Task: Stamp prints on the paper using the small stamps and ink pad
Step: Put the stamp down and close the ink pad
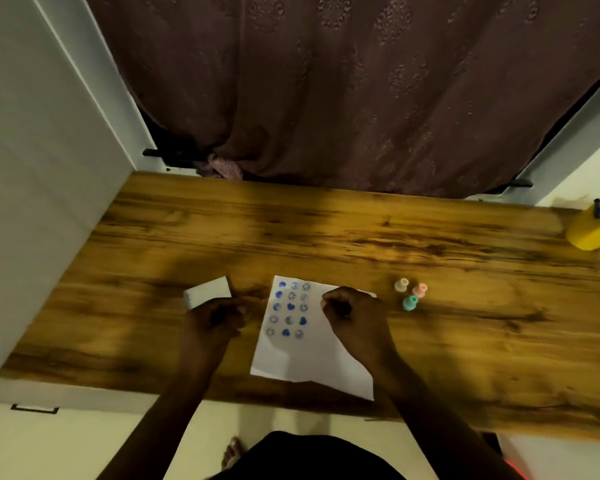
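Note:
A white paper [312,362] lies on the wooden table [361,233], with several blue round and heart prints in three columns on its upper left. My right hand [350,313] rests over the paper's top right part, fingers curled shut; whether it holds a stamp is hidden. My left hand [215,317] sits left of the paper, fingers closed against the near edge of a white box-shaped ink pad [208,291]. Three small stamps stand right of the paper: a cream stamp [401,285], a pink stamp [420,290] and a teal stamp [410,303].
A yellow container [591,233] with blue items in it stands at the table's far right edge. A dark patterned curtain [343,91] hangs behind the table. A white wall [32,168] borders the left side. My foot [232,452] shows on the floor below.

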`<action>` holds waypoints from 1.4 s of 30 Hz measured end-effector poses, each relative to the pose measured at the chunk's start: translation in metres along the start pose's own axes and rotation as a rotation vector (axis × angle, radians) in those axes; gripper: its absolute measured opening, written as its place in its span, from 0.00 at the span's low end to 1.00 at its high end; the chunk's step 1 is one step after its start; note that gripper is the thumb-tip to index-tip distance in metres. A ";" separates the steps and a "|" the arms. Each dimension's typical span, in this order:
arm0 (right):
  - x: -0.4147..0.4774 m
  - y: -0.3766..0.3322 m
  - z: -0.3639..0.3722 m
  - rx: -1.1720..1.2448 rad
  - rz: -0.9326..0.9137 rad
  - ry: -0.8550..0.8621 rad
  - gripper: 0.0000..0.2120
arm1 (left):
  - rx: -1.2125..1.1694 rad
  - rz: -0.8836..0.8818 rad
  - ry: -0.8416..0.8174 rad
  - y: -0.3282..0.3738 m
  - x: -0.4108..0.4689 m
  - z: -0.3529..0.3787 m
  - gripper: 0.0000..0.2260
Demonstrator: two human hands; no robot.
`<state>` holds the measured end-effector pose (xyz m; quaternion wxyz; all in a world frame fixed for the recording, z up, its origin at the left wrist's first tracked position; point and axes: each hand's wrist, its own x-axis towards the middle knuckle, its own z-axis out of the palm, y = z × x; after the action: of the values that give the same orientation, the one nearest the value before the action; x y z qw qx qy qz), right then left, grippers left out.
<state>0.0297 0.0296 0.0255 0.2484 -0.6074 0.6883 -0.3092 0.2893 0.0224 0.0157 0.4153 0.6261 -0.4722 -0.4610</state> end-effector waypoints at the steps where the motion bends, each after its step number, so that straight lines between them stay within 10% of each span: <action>1: 0.005 -0.007 0.011 0.037 0.013 -0.045 0.07 | 0.011 0.013 0.035 -0.004 0.003 -0.011 0.05; 14: 0.070 -0.088 0.120 -0.014 -0.024 -0.320 0.11 | 0.068 -0.131 0.159 -0.048 0.043 -0.086 0.22; 42: 0.069 -0.096 0.147 0.165 0.182 -0.344 0.15 | -0.115 -0.046 0.027 -0.042 0.033 -0.089 0.13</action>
<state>0.1912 -0.0639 -0.0028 0.4380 -0.5644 0.6600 -0.2324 0.3883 0.0066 -0.0103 0.4465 0.6179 -0.4248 -0.4883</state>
